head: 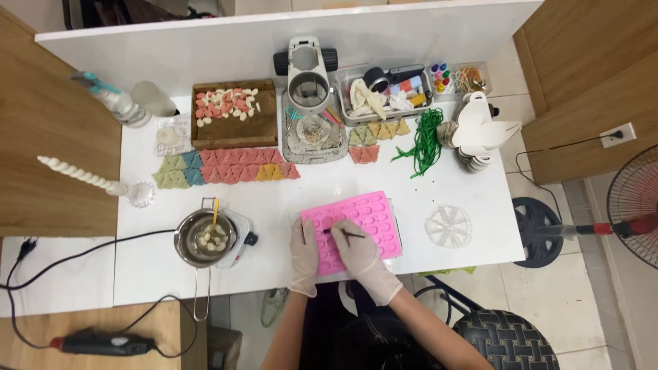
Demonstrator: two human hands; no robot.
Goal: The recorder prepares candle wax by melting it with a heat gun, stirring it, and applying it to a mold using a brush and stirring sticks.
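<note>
A pink silicone mould with several small cavities lies on the white table near its front edge. My left hand, in a pale glove, rests flat on the mould's left end. My right hand, also gloved, holds a thin dark tool whose tip points left onto the mould's cavities.
A small metal pot with pale pieces and a yellow stick sits on a hotplate at the left. Coloured triangular pieces, a wooden tray of chips, a grey press, green strands, a clear round dish and a box of supplies are farther back.
</note>
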